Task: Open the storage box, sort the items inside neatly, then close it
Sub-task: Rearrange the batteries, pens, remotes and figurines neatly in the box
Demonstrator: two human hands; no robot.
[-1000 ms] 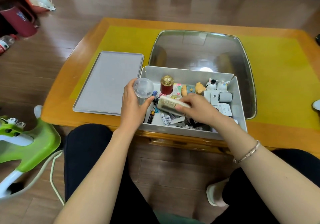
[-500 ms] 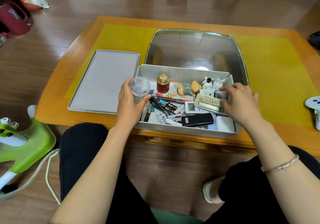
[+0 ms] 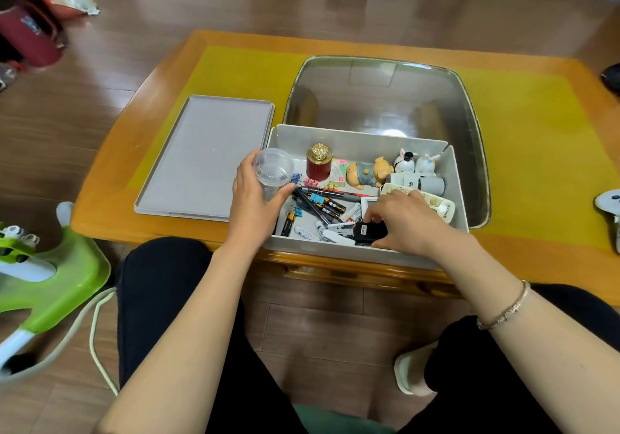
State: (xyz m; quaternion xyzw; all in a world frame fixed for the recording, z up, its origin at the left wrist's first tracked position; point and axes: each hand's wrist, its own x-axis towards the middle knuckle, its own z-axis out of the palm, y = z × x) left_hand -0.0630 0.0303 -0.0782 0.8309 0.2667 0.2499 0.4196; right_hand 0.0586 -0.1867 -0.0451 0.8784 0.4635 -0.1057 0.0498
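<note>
- While the box stands open at the near edge, the wooden table carries it as before, with a glass inset just behind it.
- The grey lid lies flat on the table just left of the box, where it lay a moment ago.
- The storage box sits in the same spot, its floor crowded with small things.
- The right hand has moved since half a second ago: then it rested at the far right of the box on the cream power strip, and now it is at the near wall, fingers curled and pinched on the black device.
- The left hand keeps its place at the box's left wall, wrapped around the clear cup, which stands upright.
- The power strip now lies bare at the right of the box, partly under the right hand.
- The pig figure lies on its side along the far wall, beside the red jar with a gold top.
- Pens, batteries and coloured clips lie loose in the left half, unchanged.
</note>
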